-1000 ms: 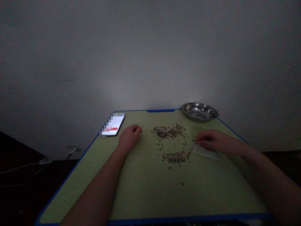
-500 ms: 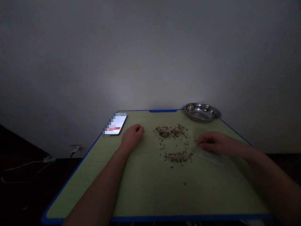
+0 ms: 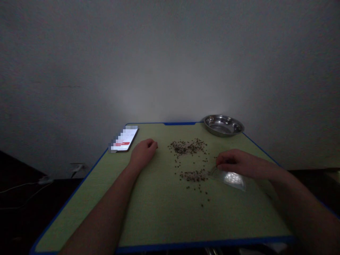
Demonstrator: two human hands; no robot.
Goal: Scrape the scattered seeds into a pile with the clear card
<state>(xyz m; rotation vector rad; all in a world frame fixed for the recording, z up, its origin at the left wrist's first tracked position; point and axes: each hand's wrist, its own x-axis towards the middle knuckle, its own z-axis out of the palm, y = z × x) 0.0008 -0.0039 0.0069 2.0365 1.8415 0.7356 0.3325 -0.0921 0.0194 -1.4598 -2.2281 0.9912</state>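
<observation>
My right hand (image 3: 230,162) pinches the upper edge of a small clear plastic bag (image 3: 234,180), which hangs tilted low over the right part of the table and catches a bright glare. At the bag's left corner lies a small heap of dark and pale grains (image 3: 194,176), with several strays in front of it. Farther back is a larger heap of dark and pale grains (image 3: 188,147), also loose on the table. Left of the heaps, my left hand (image 3: 143,151) rests on the tabletop, its fingers curled in and nothing visible in them.
The table (image 3: 159,209) has a light green top and a blue rim. A shallow steel bowl (image 3: 223,129) stands at its back right corner. At the back left lies a lit phone (image 3: 124,139). Behind is a plain wall, with cables (image 3: 44,181) low at left.
The bag has tilted in my right hand and now shows glare. More stray grains lie in front of the near heap. The whole view has shifted slightly; my left hand stays put.
</observation>
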